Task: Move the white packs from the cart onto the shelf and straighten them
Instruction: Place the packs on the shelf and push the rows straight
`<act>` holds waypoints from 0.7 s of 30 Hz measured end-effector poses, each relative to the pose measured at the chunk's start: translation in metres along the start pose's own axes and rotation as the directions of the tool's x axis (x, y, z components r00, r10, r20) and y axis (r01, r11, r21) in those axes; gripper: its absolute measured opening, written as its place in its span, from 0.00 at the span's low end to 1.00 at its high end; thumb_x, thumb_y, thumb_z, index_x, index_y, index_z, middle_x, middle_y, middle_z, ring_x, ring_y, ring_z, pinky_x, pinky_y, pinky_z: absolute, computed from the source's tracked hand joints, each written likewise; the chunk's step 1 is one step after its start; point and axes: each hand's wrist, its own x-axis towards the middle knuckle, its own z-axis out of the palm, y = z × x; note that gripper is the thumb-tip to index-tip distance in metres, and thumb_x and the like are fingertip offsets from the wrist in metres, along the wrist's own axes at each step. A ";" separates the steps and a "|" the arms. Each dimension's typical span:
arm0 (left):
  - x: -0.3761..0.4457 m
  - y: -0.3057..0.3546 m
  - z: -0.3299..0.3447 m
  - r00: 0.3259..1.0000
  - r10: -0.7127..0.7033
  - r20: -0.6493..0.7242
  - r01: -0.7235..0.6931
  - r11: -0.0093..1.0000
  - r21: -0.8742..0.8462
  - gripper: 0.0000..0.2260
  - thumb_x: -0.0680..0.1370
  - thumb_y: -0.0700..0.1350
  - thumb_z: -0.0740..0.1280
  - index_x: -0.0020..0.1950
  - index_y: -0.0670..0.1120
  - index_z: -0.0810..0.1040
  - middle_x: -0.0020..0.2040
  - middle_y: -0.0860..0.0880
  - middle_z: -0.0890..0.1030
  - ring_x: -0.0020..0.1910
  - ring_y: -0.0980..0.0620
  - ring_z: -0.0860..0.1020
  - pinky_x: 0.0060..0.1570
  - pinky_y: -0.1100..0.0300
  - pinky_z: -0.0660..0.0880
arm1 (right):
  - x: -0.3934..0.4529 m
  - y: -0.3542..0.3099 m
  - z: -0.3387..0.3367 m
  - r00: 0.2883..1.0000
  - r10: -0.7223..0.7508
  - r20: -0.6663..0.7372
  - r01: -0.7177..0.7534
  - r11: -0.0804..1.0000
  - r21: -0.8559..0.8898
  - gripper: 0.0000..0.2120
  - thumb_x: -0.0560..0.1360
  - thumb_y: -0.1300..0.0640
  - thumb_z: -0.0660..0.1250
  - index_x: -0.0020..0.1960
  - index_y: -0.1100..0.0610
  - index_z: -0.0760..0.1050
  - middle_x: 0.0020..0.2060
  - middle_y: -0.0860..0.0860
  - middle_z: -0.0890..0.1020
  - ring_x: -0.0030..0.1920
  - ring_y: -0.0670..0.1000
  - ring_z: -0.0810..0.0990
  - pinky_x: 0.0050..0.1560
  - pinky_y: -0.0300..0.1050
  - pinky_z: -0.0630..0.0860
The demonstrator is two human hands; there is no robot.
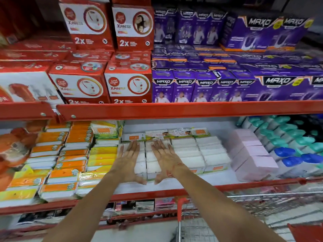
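White packs (pixel 185 154) sit in tidy rows on the middle shelf (pixel 174 186), between the orange-and-yellow packets (pixel 70 154) on the left and the pink boxes (pixel 251 154) on the right. They look light and slightly soft, thin film over a squarish block, so they should slide easily and dent if squeezed hard; pressing flat on top or pinching the two short sides seems the safest hold. Each pack lies flat with its long axis running across the shelf, left to right, and the rows stack back toward the shelf wall, small orange labels facing front.

Over the two leftmost columns, the left hand (pixel 127 158) lies palm down, fingers (pixel 133 145) spread wide and gripping nothing, thumb hooked at the front edge. Just beside it, the right hand (pixel 166 159) does the same on the next column, fingers splayed and empty, thumb near the front.

Lower right, the wire cart (pixel 262 206) stands below the shelf; whether any packs remain inside cannot be told.
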 end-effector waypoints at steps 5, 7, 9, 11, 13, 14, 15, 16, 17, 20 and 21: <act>0.001 -0.010 0.012 0.997 0.056 -0.044 -0.054 0.997 0.047 0.65 0.54 0.80 0.59 0.76 0.37 0.45 0.78 0.38 0.51 0.76 0.41 0.45 0.69 0.44 0.32 | 0.001 0.003 0.009 0.998 0.008 -0.070 -0.004 0.998 0.055 0.63 0.62 0.35 0.73 0.76 0.57 0.33 0.77 0.55 0.36 0.76 0.56 0.33 0.77 0.60 0.39; 0.001 -0.010 0.015 0.998 0.061 -0.024 -0.060 0.996 0.063 0.65 0.54 0.80 0.59 0.76 0.38 0.47 0.77 0.38 0.55 0.76 0.39 0.52 0.70 0.42 0.38 | 0.001 0.001 0.009 0.997 0.011 -0.073 -0.006 0.998 0.066 0.62 0.63 0.36 0.73 0.76 0.58 0.34 0.77 0.55 0.36 0.76 0.56 0.34 0.77 0.60 0.39; 0.002 -0.011 0.016 0.999 0.048 -0.020 -0.047 0.996 0.071 0.63 0.53 0.80 0.58 0.75 0.38 0.53 0.75 0.38 0.62 0.75 0.39 0.59 0.70 0.41 0.44 | 0.002 -0.001 0.009 0.997 0.028 -0.071 -0.023 0.997 0.068 0.62 0.63 0.36 0.73 0.76 0.58 0.34 0.77 0.55 0.37 0.76 0.57 0.34 0.77 0.60 0.38; 0.001 -0.010 0.017 0.999 0.040 -0.026 -0.038 0.997 0.070 0.63 0.53 0.80 0.58 0.74 0.36 0.59 0.73 0.37 0.66 0.73 0.39 0.64 0.70 0.42 0.43 | 0.003 -0.003 0.011 0.995 0.049 -0.082 -0.043 0.997 0.070 0.62 0.63 0.36 0.73 0.76 0.59 0.34 0.77 0.55 0.37 0.76 0.57 0.34 0.77 0.60 0.38; 0.000 -0.008 0.017 0.999 0.039 -0.026 -0.037 0.997 0.073 0.62 0.53 0.79 0.61 0.73 0.36 0.61 0.72 0.37 0.67 0.73 0.38 0.64 0.70 0.43 0.38 | 0.004 -0.005 0.012 0.994 0.067 -0.091 -0.061 0.995 0.075 0.63 0.62 0.36 0.73 0.76 0.58 0.35 0.77 0.54 0.37 0.76 0.57 0.34 0.76 0.60 0.37; 0.000 -0.007 0.017 0.999 0.038 -0.024 -0.036 0.996 0.077 0.62 0.53 0.78 0.63 0.74 0.36 0.60 0.73 0.37 0.67 0.73 0.38 0.63 0.70 0.43 0.37 | 0.004 -0.005 0.013 0.993 0.074 -0.094 -0.067 0.995 0.076 0.63 0.62 0.35 0.73 0.76 0.58 0.35 0.77 0.55 0.37 0.76 0.57 0.34 0.76 0.60 0.37; 0.000 -0.006 0.017 0.999 0.033 -0.024 -0.031 0.996 0.081 0.62 0.53 0.77 0.64 0.74 0.36 0.59 0.73 0.37 0.66 0.74 0.38 0.62 0.70 0.43 0.36 | 0.004 -0.005 0.014 0.992 0.078 -0.101 -0.070 0.995 0.075 0.63 0.62 0.35 0.73 0.76 0.58 0.35 0.77 0.55 0.38 0.76 0.57 0.35 0.76 0.60 0.37; 0.000 -0.005 0.017 1.000 0.023 -0.021 -0.021 0.996 0.086 0.62 0.53 0.77 0.64 0.74 0.36 0.58 0.73 0.37 0.65 0.74 0.38 0.61 0.70 0.43 0.36 | 0.004 -0.005 0.015 0.991 0.079 -0.111 -0.071 0.995 0.076 0.63 0.62 0.36 0.73 0.77 0.59 0.36 0.77 0.55 0.38 0.77 0.57 0.35 0.76 0.60 0.37; 0.000 -0.005 0.017 1.000 0.013 -0.017 -0.011 0.996 0.093 0.62 0.53 0.76 0.65 0.75 0.37 0.57 0.74 0.37 0.64 0.74 0.39 0.60 0.70 0.43 0.36 | 0.004 -0.006 0.014 0.990 0.080 -0.117 -0.071 0.994 0.080 0.62 0.61 0.36 0.74 0.77 0.58 0.36 0.77 0.55 0.39 0.77 0.57 0.35 0.76 0.60 0.37; 0.000 -0.003 0.014 1.000 -0.010 -0.027 0.013 0.994 0.106 0.62 0.54 0.75 0.67 0.76 0.37 0.53 0.76 0.38 0.60 0.76 0.39 0.55 0.69 0.44 0.31 | 0.004 -0.006 0.013 0.990 0.087 -0.110 -0.079 0.994 0.069 0.62 0.62 0.35 0.73 0.77 0.58 0.35 0.77 0.54 0.38 0.77 0.56 0.35 0.76 0.59 0.36; -0.001 -0.001 0.011 0.999 -0.008 -0.041 0.012 0.995 0.103 0.63 0.55 0.74 0.67 0.76 0.37 0.48 0.77 0.38 0.56 0.77 0.40 0.50 0.69 0.45 0.29 | 0.003 -0.006 0.013 0.990 0.086 -0.111 -0.079 0.995 0.064 0.63 0.61 0.35 0.73 0.76 0.58 0.35 0.77 0.54 0.37 0.77 0.56 0.35 0.76 0.59 0.36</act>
